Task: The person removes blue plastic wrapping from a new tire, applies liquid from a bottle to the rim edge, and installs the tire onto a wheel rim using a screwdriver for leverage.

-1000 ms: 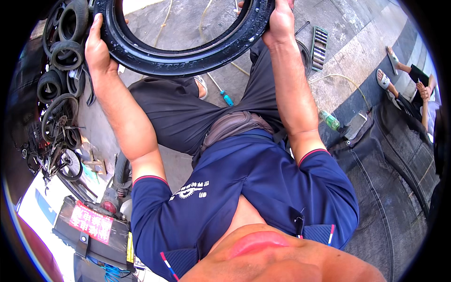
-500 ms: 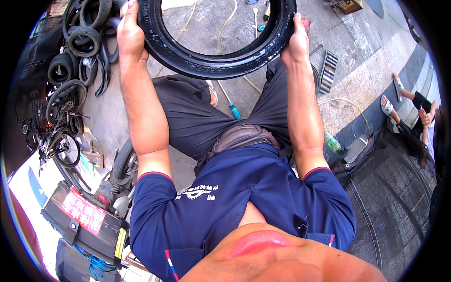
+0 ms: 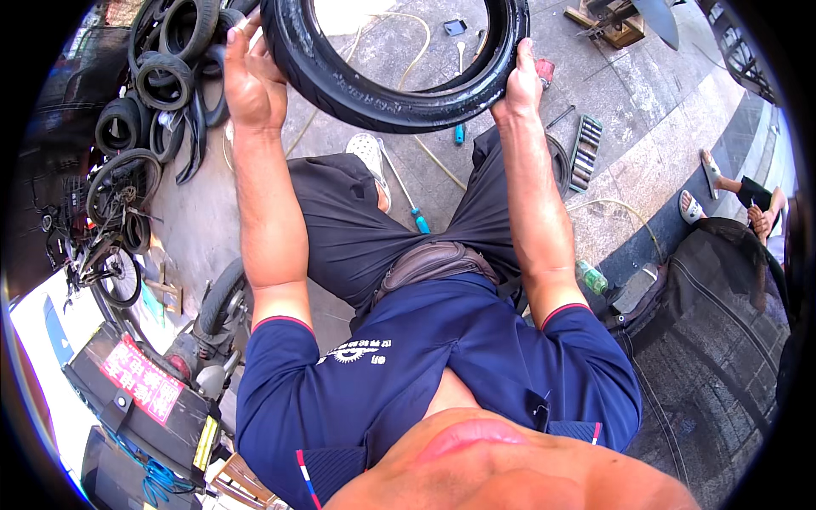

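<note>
Up at the top of the head view, a black tyre (image 3: 399, 109) is raised above my spread knees, held between both hands. My left hand (image 3: 255, 89) has its curled fingers on the tyre's left side, thumb pointing up. On the opposite side, my right hand (image 3: 518, 85) grips the tyre with thumb along its wall. Below it on the pavement lie a long screwdriver with a teal handle (image 3: 420, 219) and a second teal-handled tool (image 3: 460, 133), partly covered by the tyre. A pale hose (image 3: 425, 38) loops behind.
Several old tyres (image 3: 170, 81) and a bicycle (image 3: 119, 272) stand left, a scooter (image 3: 223, 297) lower left. At right are a socket tray (image 3: 585, 153), a bottle (image 3: 591, 276), a dark cover (image 3: 705, 331) and a seated person's hands (image 3: 761, 221). A wooden stand (image 3: 612, 25) sits top right.
The tyre has shifted rightward in view and tilted, showing more of its tread along the left. Both hands moved with it, the left one coming farther right. More of my left shoe now shows.
</note>
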`<state>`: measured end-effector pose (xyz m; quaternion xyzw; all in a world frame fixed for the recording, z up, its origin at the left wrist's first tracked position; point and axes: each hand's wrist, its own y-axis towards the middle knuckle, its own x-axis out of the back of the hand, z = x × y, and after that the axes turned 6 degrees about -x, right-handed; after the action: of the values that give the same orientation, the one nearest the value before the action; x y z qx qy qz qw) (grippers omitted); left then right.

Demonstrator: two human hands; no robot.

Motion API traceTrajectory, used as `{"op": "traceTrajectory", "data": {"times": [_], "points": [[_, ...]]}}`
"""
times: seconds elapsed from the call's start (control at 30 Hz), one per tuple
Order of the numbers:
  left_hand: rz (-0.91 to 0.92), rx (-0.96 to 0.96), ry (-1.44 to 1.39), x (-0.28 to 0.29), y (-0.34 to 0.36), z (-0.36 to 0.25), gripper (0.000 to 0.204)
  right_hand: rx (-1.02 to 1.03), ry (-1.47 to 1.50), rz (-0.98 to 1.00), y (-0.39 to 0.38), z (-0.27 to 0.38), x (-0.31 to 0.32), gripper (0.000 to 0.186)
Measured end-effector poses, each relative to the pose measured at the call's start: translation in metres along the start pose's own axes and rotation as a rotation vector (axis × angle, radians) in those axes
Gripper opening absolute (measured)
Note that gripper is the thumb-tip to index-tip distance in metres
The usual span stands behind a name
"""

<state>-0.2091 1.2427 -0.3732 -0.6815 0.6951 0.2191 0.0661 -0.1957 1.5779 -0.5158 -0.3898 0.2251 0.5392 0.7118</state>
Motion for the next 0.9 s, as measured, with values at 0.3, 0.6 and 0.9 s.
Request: {"op": "traceTrajectory", "data": {"times": [0.3, 0.6, 0.9], "points": [[-0.122, -0.081, 0.335, -0.04, -0.007, 0.016, 0.058, 0.214, -0.005, -0.119, -0.001, -0.039, 0.001, 0.048], [0.174, -0.453, 1.425, -0.061, -0.025, 0.014, 0.073, 0.07, -0.996, -0.529, -0.026, 0.038, 0.206, 0.056], [0.345, -0.022, 1.403, -0.034, -0.033, 0.059, 0.071, -0.424, -1.831, -0.493, -0.159, -0.031, 0.353, 0.041]]}}
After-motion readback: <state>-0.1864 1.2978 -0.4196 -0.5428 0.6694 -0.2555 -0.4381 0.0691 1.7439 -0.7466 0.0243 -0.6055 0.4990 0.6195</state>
